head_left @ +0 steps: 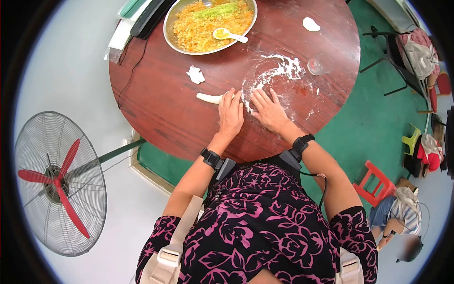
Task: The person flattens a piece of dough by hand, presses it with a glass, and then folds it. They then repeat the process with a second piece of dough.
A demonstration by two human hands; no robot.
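Observation:
A short white roll of dough (208, 98) lies on the round dark red wooden table (156, 99), its right end hidden under my left hand (231, 113). That hand is stretched out, palm down, fingers close together. Just to its right, my right hand (269, 111) rests open, fingers spread at the edge of a smear of white flour (288, 68). Nothing shows in its grasp. A crumpled white lump (195, 75), perhaps dough, sits beyond the roll. Farther off, a small flat white piece (311, 24) lies near the far right of the table.
A metal bowl (166, 35) of chopped orange, yellow and green filling stands at the back, with a white spoon (230, 35) in it. A clear glass (319, 64) is right of the flour. A fan (59, 182) stands left. A seated person (399, 217) is at right near a red stool (374, 183).

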